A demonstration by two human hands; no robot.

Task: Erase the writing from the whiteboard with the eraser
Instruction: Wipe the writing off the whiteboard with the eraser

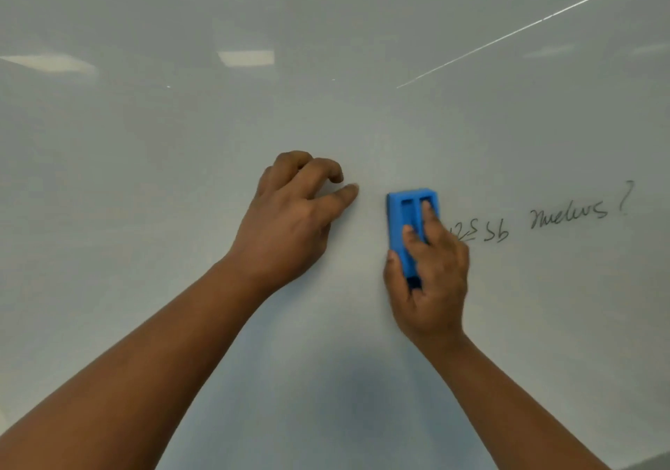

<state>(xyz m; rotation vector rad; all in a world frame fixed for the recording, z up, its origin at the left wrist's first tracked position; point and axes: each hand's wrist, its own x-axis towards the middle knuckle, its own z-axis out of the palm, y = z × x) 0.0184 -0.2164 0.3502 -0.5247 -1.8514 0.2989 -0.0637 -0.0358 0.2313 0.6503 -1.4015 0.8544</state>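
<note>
1. Right hand (431,281) grips the blue eraser (411,226), thumb on its left edge and fingers laid across its ribbed back, pressing it flat against the whiteboard (181,125). The eraser stands upright, long side vertical.

2. Left hand (290,223) holds nothing: its fingers are loosely curled, and the thumb and knuckles seem to rest on the board just left of the eraser, as if bracing.

3. The writing (544,221) that remains runs to the right of the eraser: a few dark characters beginning right at the hand's edge, then a scrawled word and a question mark further out. The board to the left of the eraser looks clean.

4. Judging by this, the job is partly done, and the remaining text calls for a sweep to the right.

5. Risks from here:
   - The line of writing climbs slightly toward the right, so a level stroke could pass under the question mark and leave it behind.
   - The characters nearest the hand sit partly under the fingers; bare skin dragging over them could smear ink rather than lift it.
   - Uneven pressure could tip the eraser onto one edge and leave faint streaks.
   - The grip is set low on the eraser, so its upper end may lift off the board during a fast pass.
</note>
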